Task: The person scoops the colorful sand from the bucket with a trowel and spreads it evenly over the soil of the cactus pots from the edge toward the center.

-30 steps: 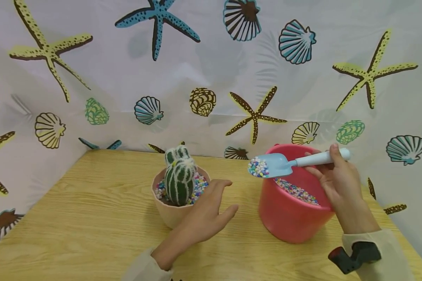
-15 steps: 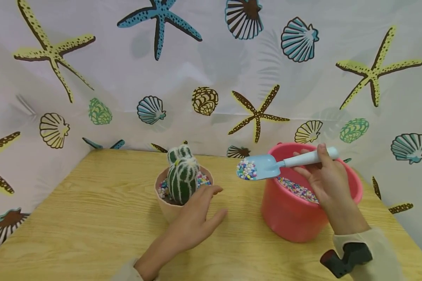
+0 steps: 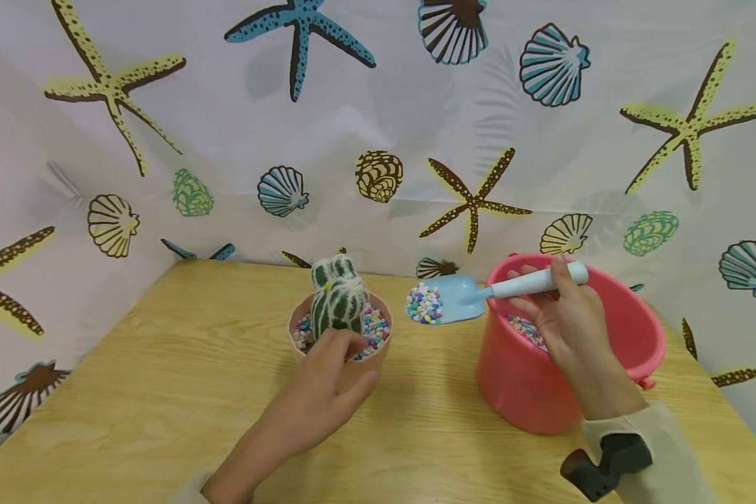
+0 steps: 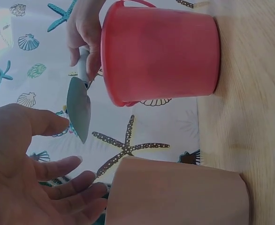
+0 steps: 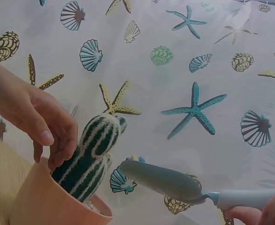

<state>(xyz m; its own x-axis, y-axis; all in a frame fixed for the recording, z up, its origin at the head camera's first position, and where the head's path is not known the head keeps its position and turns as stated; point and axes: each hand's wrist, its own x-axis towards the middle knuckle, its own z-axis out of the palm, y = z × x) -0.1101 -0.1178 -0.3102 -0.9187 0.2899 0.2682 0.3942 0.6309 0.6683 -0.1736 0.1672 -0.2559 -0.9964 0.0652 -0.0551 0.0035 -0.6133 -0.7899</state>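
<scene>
My right hand [image 3: 573, 315] grips the white handle of a small light-blue trowel [image 3: 461, 297]. Colourful pebbles [image 3: 425, 304] fill the front of its blade, which is held level between the bucket and the pot. Over the near rim of a peach flower pot [image 3: 378, 364], my left hand [image 3: 309, 392] hovers with loosely bent fingers and nothing in them. A green cactus with white fuzzy ribs [image 3: 340, 301] stands in that pot, set among more coloured pebbles. In the right wrist view, the left fingers are close beside the cactus [image 5: 93, 159].
A pink-red bucket [image 3: 523, 392] with coloured pebbles inside stands to the right, partly behind my right forearm. The wooden table [image 3: 164, 392] runs back to a white cloth [image 3: 327, 133] printed with starfish and shells. A black device is strapped to my right sleeve [image 3: 661, 455].
My right hand has carried the loaded trowel leftward from above the bucket towards the pot. My left hand has shifted left, exposing more of the pot's right side. The view has turned slightly.
</scene>
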